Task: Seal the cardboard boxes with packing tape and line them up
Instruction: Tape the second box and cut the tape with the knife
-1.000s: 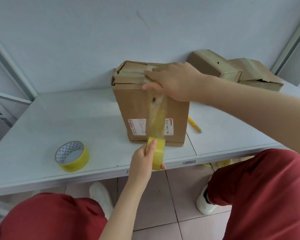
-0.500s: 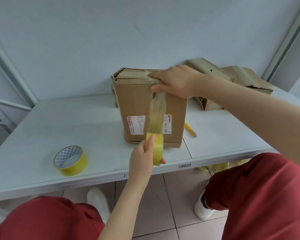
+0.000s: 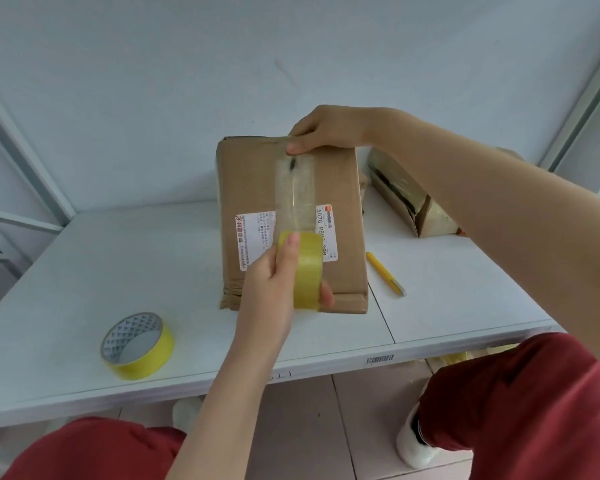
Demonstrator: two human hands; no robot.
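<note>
A brown cardboard box (image 3: 340,188) with white shipping labels stands on end in the middle of the white table (image 3: 118,265). My right hand (image 3: 326,131) grips its top edge, thumb pressing the tape end onto the front face. A clear strip of tape (image 3: 297,199) runs down the face to a yellowish packing tape roll (image 3: 307,271), which my left hand (image 3: 274,289) holds against the lower front of the box.
A second yellow tape roll (image 3: 137,344) lies flat near the table's front left. A yellow utility knife (image 3: 385,273) lies right of the box. Another cardboard box (image 3: 406,195) sits at the back right, partly behind my right arm. The table's front edge (image 3: 326,365) is above my red-clad knees.
The box has tipped so its front face shows more fully. My right hand slid from the top to the upper edge. The tape roll rose a little along the face.
</note>
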